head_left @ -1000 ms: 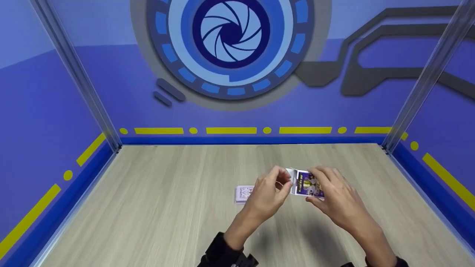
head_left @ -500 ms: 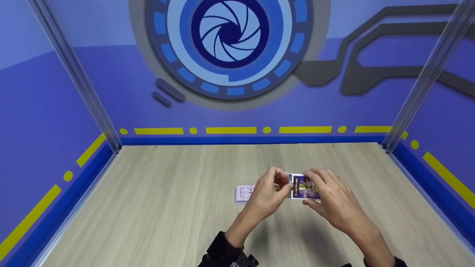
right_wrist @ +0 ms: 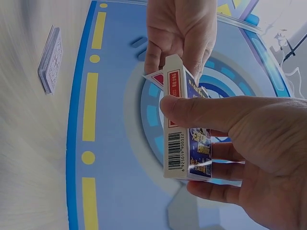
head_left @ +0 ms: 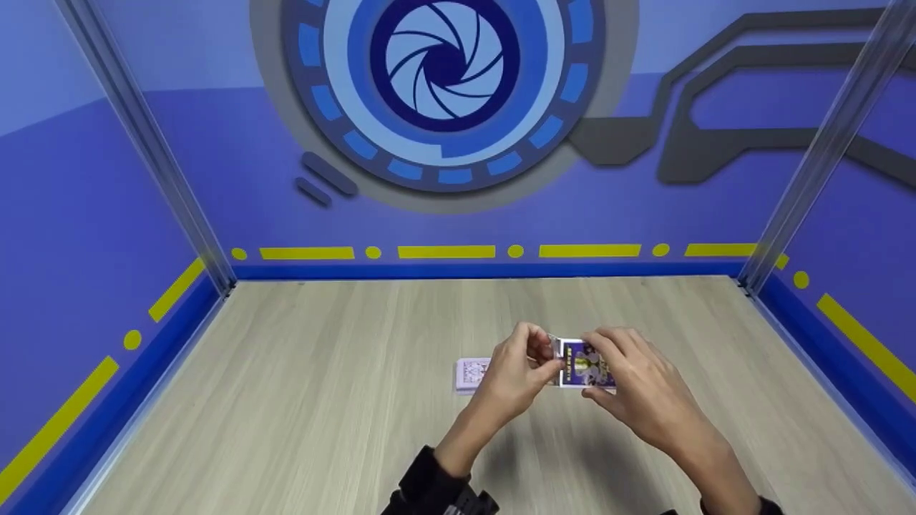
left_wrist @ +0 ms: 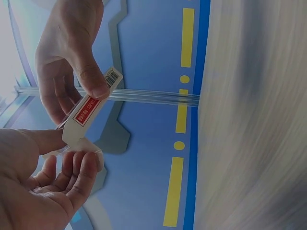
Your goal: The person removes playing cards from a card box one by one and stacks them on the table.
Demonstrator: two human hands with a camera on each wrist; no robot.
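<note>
Head view shows a small card box [head_left: 583, 363] held above the tabletop [head_left: 300, 400] between both hands, its long axis running roughly left to right across the view, the flap end toward the left hand [head_left: 517, 373] and the closed end inside the right hand [head_left: 637, 393].

The right hand grips the box: thumb pressed across one narrow side, fingers curled behind the broad face. The left hand pinches the white flap [left_wrist: 76, 136] at the open end between thumb and fingertips.

The box is purple-blue on its broad face with a yellow patch and pale cartoon-like figures; the print there is too blurred to read. The narrow side is white, and in the right wrist view it carries a red label [right_wrist: 173, 86] with small white writing I cannot make out, and below it a barcode [right_wrist: 175, 152] whose digits read about 6925019900322. The left wrist view shows the same red label and barcode edge under the right thumb.

A loose deck [head_left: 472, 374] of cards lies flat on the wood-grain tabletop just left of the left hand, back pattern pale lilac, long axis also left to right; it touches neither hand. In the right wrist view the deck [right_wrist: 50, 60] shows as a squared stack.
</note>
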